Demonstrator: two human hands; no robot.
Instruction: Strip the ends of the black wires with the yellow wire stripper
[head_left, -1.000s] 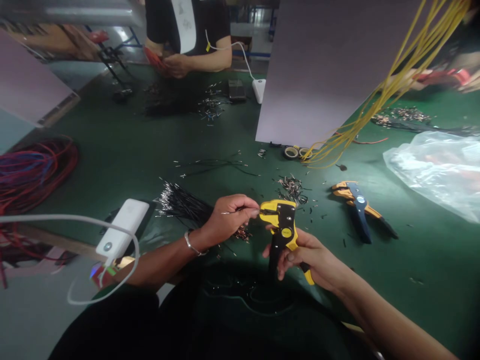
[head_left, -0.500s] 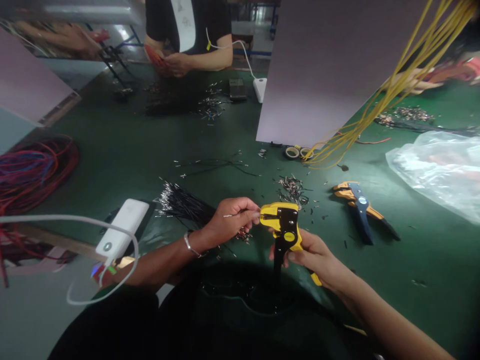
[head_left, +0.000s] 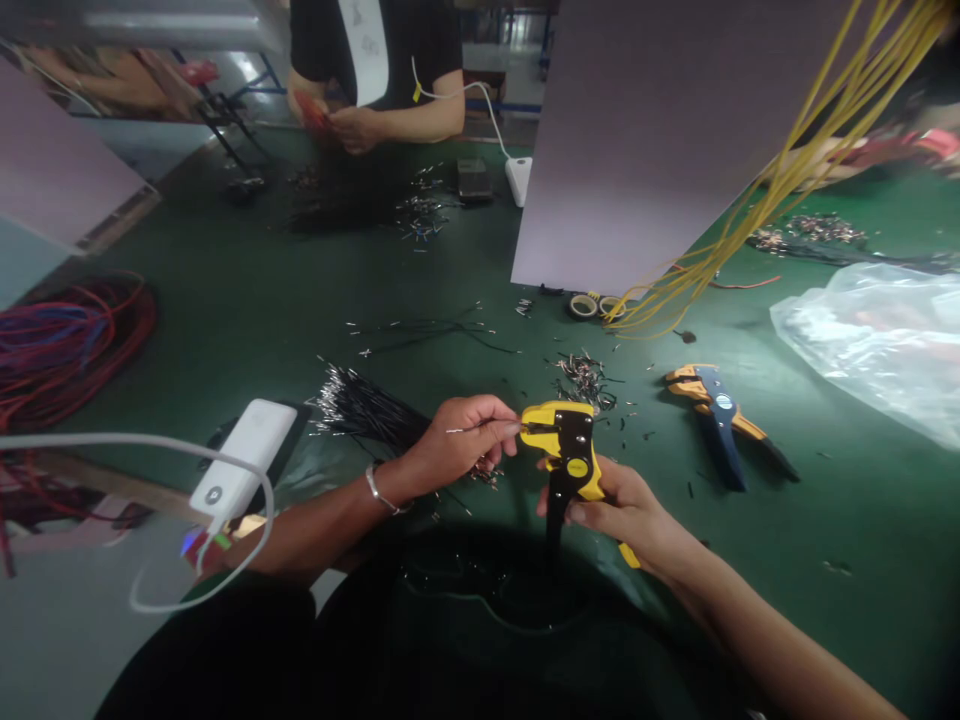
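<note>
Yellow-and-black pliers [head_left: 574, 446] now hide more gripping fingers of the right hand [head_left: 631, 508], while the left hand [head_left: 456, 446] still pinches a wire [head_left: 454, 430].

A power bank [head_left: 244, 455] lies on the near left of a worktable [head_left: 247, 250], between a coil of wires [head_left: 75, 340] at far left and a wire bundle [head_left: 375, 405], with clippings [head_left: 585, 378] right of the bundle and a wire stripper [head_left: 721, 420] farther right. Tape rolls [head_left: 583, 306] sit behind the clippings, near a panel's [head_left: 622, 150] lower edge, while a bag [head_left: 885, 345] lies behind and right of the stripper. Across the table, a box [head_left: 474, 180] rests between scattered wire pieces [head_left: 424, 215] at left and another power bank [head_left: 519, 182] at right.
</note>
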